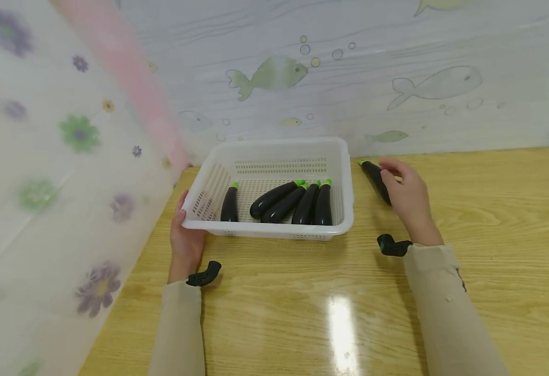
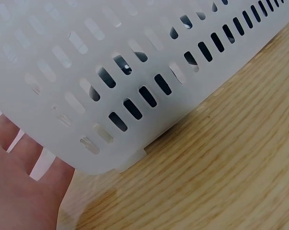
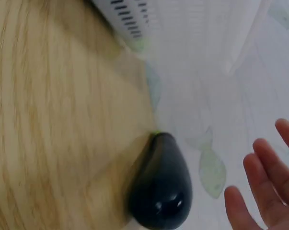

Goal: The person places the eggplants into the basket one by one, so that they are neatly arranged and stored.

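Note:
A white plastic basket (image 1: 274, 230) with slotted walls stands on the table. Inside it lie several dark eggplants (image 1: 274, 199) with bright green stem ends. At the basket's near left corner is my left hand (image 1: 186, 240), its fingers reaching along the outer side below the rim. The left wrist view shows those fingers extended and spread beside the slotted wall; the thumb is out of sight. One more eggplant (image 1: 374, 180) lies on the table to the right of the basket. My right hand (image 1: 408, 196) is over it with fingers loosely bent, and the right wrist view shows a gap between them.
The wooden table (image 1: 274, 308) meets a wall covering (image 1: 349, 104) printed with fish at the back. A flower-patterned covering (image 1: 67, 209) borders the left side. Each wrist carries a black device, one of them near the left sleeve (image 1: 203, 274).

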Tool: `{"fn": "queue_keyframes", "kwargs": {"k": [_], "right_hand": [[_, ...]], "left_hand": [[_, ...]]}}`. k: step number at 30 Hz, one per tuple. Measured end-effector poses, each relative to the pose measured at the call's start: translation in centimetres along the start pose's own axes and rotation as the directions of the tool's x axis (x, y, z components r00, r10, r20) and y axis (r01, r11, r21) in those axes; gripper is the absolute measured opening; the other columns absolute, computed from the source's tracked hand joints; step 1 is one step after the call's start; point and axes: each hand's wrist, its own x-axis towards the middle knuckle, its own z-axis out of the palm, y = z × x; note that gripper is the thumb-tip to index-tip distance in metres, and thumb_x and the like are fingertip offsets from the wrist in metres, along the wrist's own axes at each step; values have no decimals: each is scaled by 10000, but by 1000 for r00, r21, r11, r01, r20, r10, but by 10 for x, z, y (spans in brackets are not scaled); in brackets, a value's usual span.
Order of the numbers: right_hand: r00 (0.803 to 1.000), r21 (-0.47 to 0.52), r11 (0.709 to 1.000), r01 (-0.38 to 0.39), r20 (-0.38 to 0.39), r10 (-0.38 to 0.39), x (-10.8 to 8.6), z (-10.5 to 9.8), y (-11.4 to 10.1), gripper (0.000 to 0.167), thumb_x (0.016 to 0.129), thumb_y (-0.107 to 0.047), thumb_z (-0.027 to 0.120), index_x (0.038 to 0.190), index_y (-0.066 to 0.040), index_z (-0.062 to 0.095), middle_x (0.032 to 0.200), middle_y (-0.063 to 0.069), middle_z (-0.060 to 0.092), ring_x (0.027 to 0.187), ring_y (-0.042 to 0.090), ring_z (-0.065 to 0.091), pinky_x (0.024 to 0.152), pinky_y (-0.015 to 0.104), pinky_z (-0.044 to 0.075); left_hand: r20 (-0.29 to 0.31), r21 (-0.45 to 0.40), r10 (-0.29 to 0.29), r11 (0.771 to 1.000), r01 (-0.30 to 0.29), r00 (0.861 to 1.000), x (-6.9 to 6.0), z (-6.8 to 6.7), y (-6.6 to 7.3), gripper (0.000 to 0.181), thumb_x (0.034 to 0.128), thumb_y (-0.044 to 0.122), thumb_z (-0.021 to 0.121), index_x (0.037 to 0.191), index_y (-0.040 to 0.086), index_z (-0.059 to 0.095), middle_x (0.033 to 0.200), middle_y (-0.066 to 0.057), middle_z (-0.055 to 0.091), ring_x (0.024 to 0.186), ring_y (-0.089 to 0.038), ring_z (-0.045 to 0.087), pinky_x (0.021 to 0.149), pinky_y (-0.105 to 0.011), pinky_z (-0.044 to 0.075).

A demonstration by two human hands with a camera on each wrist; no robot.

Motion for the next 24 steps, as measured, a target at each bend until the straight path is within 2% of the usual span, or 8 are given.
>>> {"fn": "queue_keyframes", "kwargs": {"k": [4,9,16,24], "right_hand": [[998,-14,998,-63,-24,62,0,-3,10,464,925,-416,358,1284,-144,470,1286,82,441,1138,287,420,859,462,362],[993,-45,992,-114,24,116,0,-3,21,465,937,-363,356,1321,-110,427,1375,147,312,1209,353,321,896,544,287],[987,-115,989,-97,120,110,1,-1,32,444,959,-309,321,1369,-146,370,1409,187,255,1263,405,219,940,574,207],[975,-146,984,-102,183,128,2,2,37,456,952,-313,350,1340,-80,404,1403,225,237,1266,418,191,961,561,182]], "left_hand": [[10,39,0,999,0,1000,0,-1,0,568,872,297,454,1393,182,258,1423,-89,244,1293,-276,198,1020,-463,134],[5,38,-9,999,9,1000,0,-2,1,587,865,306,477,1395,196,252,1426,-79,243,1297,-270,196,1018,-462,140],[-31,24,-15,1000,16,999,-2,-1,2,567,875,295,462,1396,199,260,1424,-74,253,1299,-264,203,1013,-460,156],[-20,26,-11,1000,12,1000,-2,-2,0,578,871,296,469,1398,194,255,1431,-76,242,1301,-265,197,1020,-453,148]]}}
